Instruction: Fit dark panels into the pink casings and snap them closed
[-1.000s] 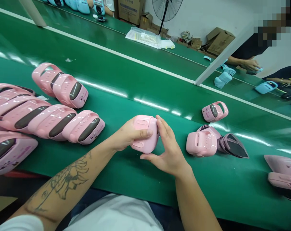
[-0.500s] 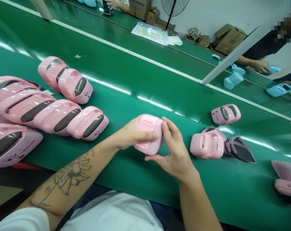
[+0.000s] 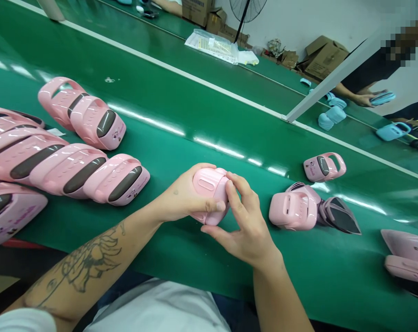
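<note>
Both hands hold a rounded pink plastic housing [image 3: 206, 179] in front of my body, above the green table. My left hand [image 3: 181, 196] wraps round its left side, with the thumb pressed across the near face. On the right end, my right hand [image 3: 247, 221] grips with its fingers over the top edge and the thumb under the lower edge. A seam runs between the housing's main body and its right end part. The side facing away from me is hidden. To the right of my right hand rests another pink housing with a handle [image 3: 291, 211].
Several pink housings with dark windows [image 3: 117, 180] stand in rows at the left. A small pink housing [image 3: 324, 167], dark-faced panels [image 3: 340, 216] and more pink parts [image 3: 407, 263] lie right. Beyond a white post [image 3: 329, 80], a co-worker's hand [image 3: 364, 100] holds blue pieces.
The pink housing stays in both hands and has turned slightly; my right fingers now curl further over its end. The view has shifted a little. The co-worker's blue piece has changed angle.
</note>
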Available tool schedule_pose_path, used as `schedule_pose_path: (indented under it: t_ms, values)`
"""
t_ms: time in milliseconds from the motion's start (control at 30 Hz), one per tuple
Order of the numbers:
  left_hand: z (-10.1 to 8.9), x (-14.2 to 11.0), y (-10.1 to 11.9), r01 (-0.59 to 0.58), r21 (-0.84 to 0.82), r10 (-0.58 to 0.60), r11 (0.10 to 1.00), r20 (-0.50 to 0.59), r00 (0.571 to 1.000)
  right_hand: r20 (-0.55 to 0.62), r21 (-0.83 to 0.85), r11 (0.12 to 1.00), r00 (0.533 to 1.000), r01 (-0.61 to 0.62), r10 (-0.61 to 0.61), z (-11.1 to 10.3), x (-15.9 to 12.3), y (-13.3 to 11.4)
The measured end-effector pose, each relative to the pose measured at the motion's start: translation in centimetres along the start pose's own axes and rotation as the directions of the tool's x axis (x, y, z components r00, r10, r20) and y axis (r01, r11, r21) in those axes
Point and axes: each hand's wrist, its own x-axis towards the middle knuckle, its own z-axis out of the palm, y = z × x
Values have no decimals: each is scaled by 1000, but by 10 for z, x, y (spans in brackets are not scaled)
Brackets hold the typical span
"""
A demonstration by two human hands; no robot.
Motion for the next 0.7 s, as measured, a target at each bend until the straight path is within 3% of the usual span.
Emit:
schedule_pose_path:
  t_ms: [233,467,700]
  values:
    - [5,0,1,-32,-8,31,999,-9,999,-10,-5,1000,1000,-4,4,-3,0,-5]
    - [6,0,2,5,-81,-8,997,-35,999,-19,-193,978,997,-74,71,-4,-5,-20]
    - [8,1,-1,27,-210,-27,977,1,1000,-46,-157,985,997,-75,68,2,-4,-20]
